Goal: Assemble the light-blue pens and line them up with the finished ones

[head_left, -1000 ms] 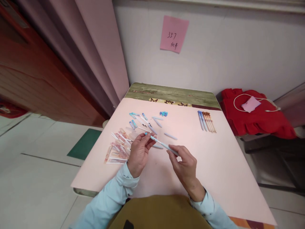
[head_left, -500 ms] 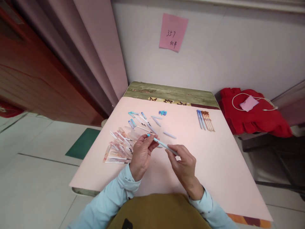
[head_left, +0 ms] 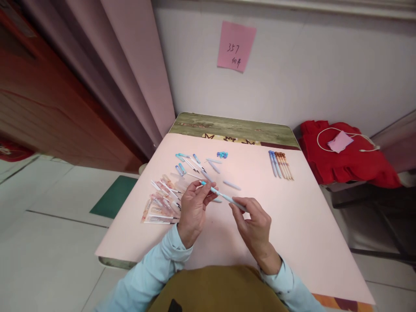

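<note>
Above the table, a light blue pen [head_left: 228, 198] is held slantwise between my two hands. My left hand [head_left: 193, 210] pinches its bright blue upper end between thumb and fingers. The fingers of my right hand [head_left: 255, 223] are closed on the pale lower barrel. A whitish stretch shows midway along the pen, between the two hands. Beyond my left hand lie loose pale blue pen barrels [head_left: 232, 185], white refills [head_left: 194, 175] and blue upper pen parts [head_left: 182, 168]. A small cluster of blue and purple pen toppers [head_left: 222, 154] sits farther back.
Left of my left hand is a pile of pinkish pen parts and refills [head_left: 162, 199]. Several whole pens [head_left: 281, 164], blue and brown-topped, stand in a row on the right of the pink-covered table [head_left: 292, 242]. A red cloth [head_left: 351, 169] with a white cable lies beyond the right edge.
My right hand has moved slightly right and down with the lower barrel, and more of the pen's middle shows. My left hand stays nearly in place.
</note>
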Available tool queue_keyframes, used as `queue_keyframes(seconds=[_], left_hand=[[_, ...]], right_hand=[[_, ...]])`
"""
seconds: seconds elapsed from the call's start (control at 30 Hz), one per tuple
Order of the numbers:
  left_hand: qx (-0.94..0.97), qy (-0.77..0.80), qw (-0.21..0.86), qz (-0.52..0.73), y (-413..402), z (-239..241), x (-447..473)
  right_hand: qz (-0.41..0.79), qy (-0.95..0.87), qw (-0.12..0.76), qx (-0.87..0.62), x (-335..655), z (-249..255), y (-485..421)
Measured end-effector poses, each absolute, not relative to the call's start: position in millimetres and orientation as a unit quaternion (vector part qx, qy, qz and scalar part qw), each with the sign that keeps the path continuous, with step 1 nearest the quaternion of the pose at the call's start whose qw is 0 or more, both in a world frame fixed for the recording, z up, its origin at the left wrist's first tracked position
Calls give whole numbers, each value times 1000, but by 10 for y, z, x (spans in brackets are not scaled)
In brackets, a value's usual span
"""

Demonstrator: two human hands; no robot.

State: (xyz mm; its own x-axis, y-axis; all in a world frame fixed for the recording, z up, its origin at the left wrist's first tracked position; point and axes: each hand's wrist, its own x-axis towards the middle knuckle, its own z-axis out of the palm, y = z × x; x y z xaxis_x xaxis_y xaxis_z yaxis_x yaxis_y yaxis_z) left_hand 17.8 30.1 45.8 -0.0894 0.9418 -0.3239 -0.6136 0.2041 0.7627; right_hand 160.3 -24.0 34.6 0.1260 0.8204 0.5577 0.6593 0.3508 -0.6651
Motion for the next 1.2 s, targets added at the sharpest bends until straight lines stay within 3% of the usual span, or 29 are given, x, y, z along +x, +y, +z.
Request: queue_keyframes(seconds=[0.5,1.0,1.2], left_hand=[[117,431,659,605,326,389,76],[10,437,668,602,382,198,-50],[-59,439,672,593,392,252,-71]], right_hand=[[59,-671,482,-560,1575,326,-248],[167,-600,495,-605,1677,290,-413],[142,-569,495,-641,1788,-12,-397]])
